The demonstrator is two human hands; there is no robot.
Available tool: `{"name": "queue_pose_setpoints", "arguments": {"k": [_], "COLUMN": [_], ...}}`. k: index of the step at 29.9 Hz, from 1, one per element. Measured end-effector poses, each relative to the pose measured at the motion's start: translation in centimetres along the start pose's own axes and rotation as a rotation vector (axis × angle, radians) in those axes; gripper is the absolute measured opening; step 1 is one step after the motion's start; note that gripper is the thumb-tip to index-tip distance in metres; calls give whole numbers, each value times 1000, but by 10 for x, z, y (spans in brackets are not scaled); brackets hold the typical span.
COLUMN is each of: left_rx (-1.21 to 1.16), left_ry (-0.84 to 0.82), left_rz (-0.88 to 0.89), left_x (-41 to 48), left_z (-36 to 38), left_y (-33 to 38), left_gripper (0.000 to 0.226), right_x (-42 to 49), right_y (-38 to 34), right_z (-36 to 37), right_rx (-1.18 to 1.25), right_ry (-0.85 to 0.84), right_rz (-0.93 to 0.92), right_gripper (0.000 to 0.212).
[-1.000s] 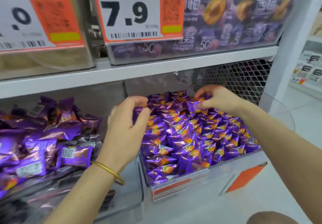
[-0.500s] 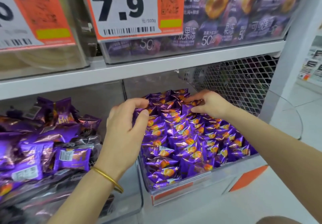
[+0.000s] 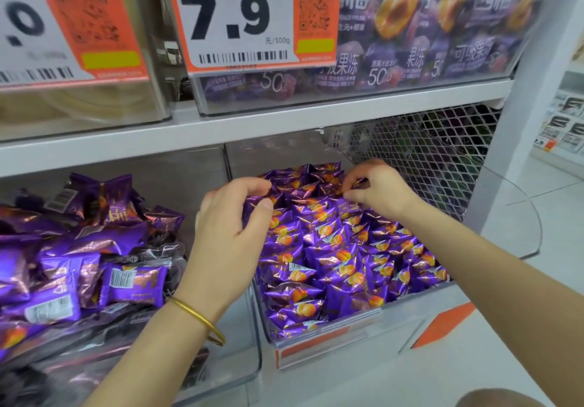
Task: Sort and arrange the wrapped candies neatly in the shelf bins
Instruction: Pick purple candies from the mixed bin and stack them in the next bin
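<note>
A clear plastic bin (image 3: 322,340) on the lower shelf holds several small purple wrapped candies (image 3: 335,248) with orange fruit prints, packed in rows. My left hand (image 3: 230,236), with a gold bangle on the wrist, reaches over the bin's left wall; thumb and fingers curl round a candy at the back left of the pile. My right hand (image 3: 376,188) is at the back right of the pile, its fingertips pinching a candy wrapper. To the left, a second bin (image 3: 221,372) holds larger purple packets (image 3: 82,254) heaped loosely.
The upper shelf (image 3: 252,128) hangs low over the bins and carries bins with a 7.9 price card (image 3: 240,17) and purple pouches (image 3: 426,27). A wire mesh panel (image 3: 423,153) and white post (image 3: 518,137) close the right side. Floor tiles lie beyond.
Both hands stay at the back of the candy pile. My right hand has shifted slightly left and its fingers have curled into a pinch; the view has dropped and moved closer.
</note>
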State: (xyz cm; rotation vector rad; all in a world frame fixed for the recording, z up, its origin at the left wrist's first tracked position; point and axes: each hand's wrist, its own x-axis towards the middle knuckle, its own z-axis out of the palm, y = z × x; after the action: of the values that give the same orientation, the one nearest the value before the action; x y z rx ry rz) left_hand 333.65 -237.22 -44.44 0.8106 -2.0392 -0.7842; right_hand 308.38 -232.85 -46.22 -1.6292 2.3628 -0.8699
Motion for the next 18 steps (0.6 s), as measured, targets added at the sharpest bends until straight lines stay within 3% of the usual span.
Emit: {"name": "queue_pose_setpoints", "arguments": {"k": [4, 12, 18], "left_rx": [2, -22, 166], "left_ry": [-2, 16, 55], "left_rz": [-2, 13, 106], "left_x": [0, -1, -19], "left_z": [0, -6, -45], "left_y": [1, 4, -11], "left_gripper": [28, 26, 29], "right_x": [1, -21, -74], "right_y": [-1, -14, -110], "right_z": [7, -14, -14], "right_rx": [-64, -36, 179], "right_ry": [-52, 97, 112], "right_rz": [-23, 40, -258], "right_gripper": [4, 10, 24]}}
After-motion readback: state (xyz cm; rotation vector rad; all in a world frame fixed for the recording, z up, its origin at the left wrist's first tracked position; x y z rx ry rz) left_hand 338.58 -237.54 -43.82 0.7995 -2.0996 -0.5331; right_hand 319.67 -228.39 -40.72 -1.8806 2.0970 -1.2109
